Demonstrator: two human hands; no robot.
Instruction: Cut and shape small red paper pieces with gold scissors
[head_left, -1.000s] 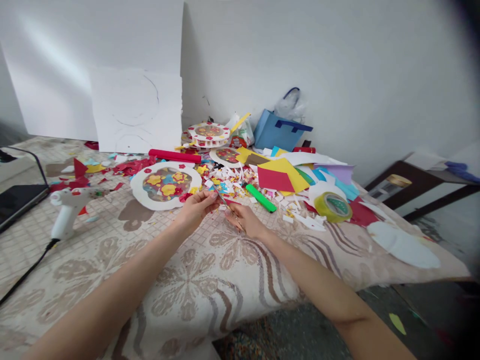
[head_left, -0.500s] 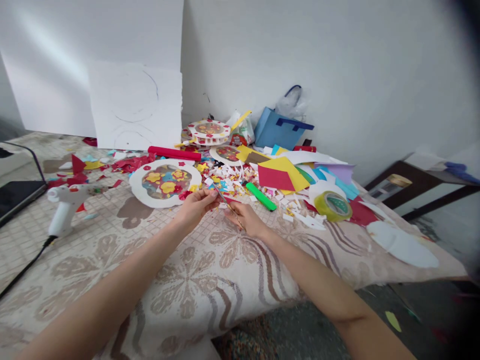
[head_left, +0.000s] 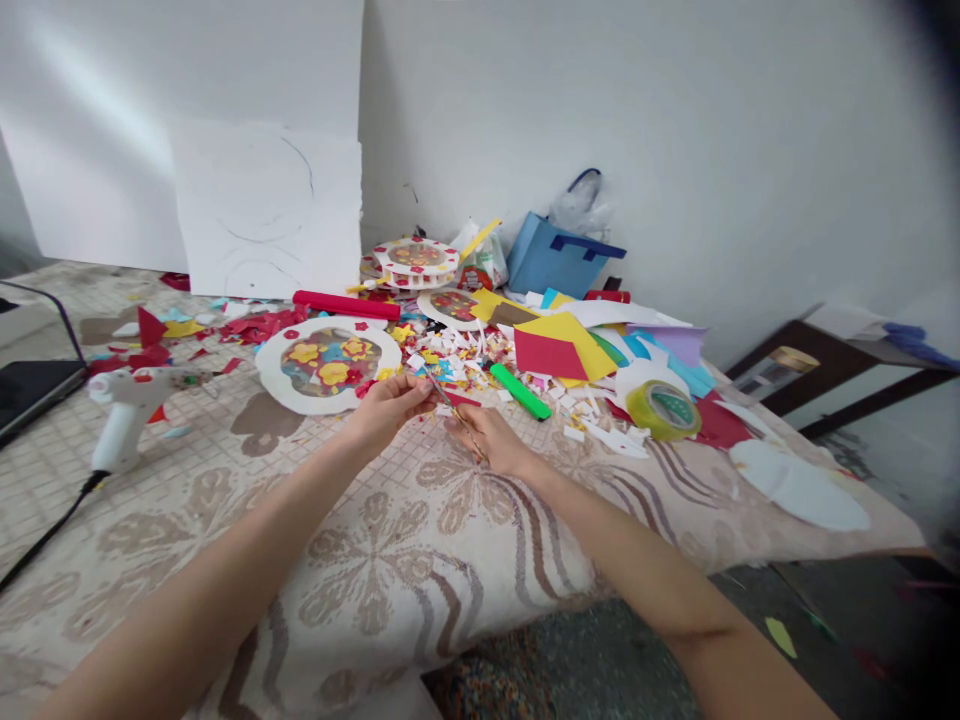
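Observation:
My left hand (head_left: 393, 405) is closed in a pinch at its fingertips, on a small piece of red paper (head_left: 462, 399). My right hand (head_left: 490, 440) is wrapped round a pair of scissors (head_left: 468, 428), whose slim blades point up and left towards the left fingertips. The red paper lies against the blades, between the two hands. Just behind my left hand is a white ring-shaped panel (head_left: 274, 380) with a clear middle, decorated with yellow, red and blue paper flowers. To the right of the hands lies a green marker-like stick (head_left: 520, 391).
A white glue gun (head_left: 124, 420) stands at left, its cord trailing forward. Paper scraps (head_left: 450, 345) cover the middle. Coloured sheets (head_left: 551, 357), a yellow tape roll (head_left: 664, 410) and a white oval (head_left: 799, 485) lie right. A blue bag (head_left: 551, 258) stands against the wall.
The view has shifted slightly. Between the hands, the red paper shows more plainly beside the blades. Both hands keep nearly the same place and hold.

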